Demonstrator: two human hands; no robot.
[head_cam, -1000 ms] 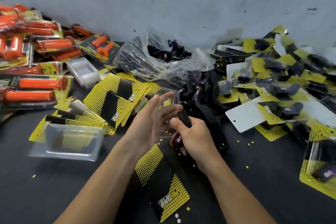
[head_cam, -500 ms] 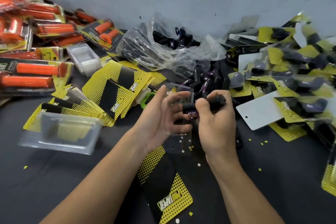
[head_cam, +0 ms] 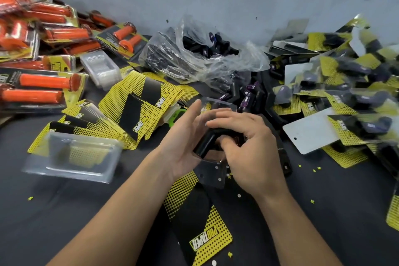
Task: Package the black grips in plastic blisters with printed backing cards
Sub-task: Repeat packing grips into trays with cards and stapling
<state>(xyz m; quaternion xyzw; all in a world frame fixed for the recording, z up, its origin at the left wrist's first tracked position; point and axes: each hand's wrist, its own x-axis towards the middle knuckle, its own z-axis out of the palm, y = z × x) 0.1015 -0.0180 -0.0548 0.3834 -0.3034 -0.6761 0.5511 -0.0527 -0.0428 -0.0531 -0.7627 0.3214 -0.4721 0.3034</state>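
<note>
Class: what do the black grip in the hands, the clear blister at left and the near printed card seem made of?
Black grip: likely rubber, matte, no glare. Clear blister: thin glossy plastic; cards show through. Printed card: probably cardboard, flat, with printed dots.

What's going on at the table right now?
A person is packing by hand. The left hand cradles a clear blister while the right hand presses a black grip into it. A printed backing card lies on the table nearer the person, not yet attached. Finished packs are piled on the right.
</note>
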